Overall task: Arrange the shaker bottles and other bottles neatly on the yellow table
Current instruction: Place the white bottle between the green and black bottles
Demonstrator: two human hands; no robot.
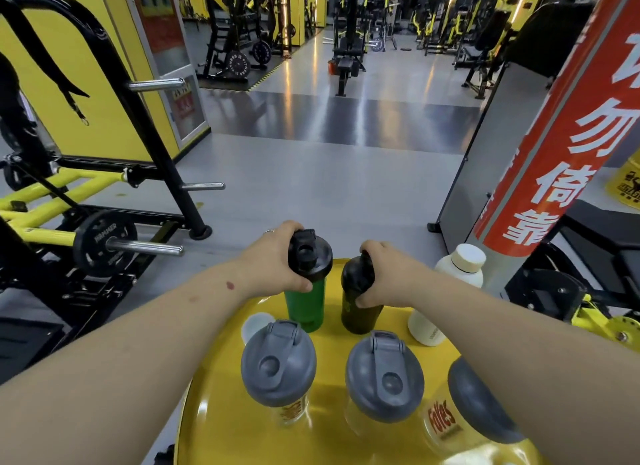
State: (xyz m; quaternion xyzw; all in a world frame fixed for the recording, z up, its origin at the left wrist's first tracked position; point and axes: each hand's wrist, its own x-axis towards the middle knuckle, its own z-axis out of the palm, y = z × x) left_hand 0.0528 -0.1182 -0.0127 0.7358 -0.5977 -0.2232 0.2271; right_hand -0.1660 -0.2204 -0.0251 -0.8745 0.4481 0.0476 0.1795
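Observation:
On the round yellow table my left hand grips the black lid of a green shaker bottle at the far edge. Beside it, my right hand holds the top of a dark shaker bottle. A white bottle with a cream cap stands to the right, partly behind my right forearm. Nearer me stand three clear shakers with grey lids: left, middle and right, the last partly hidden by my arm. A small pale cup sits behind the left one.
A black and yellow weight rack with a plate stands to the left. A red banner pillar rises close on the right, with a black bench behind it. Grey gym floor stretches ahead toward more machines.

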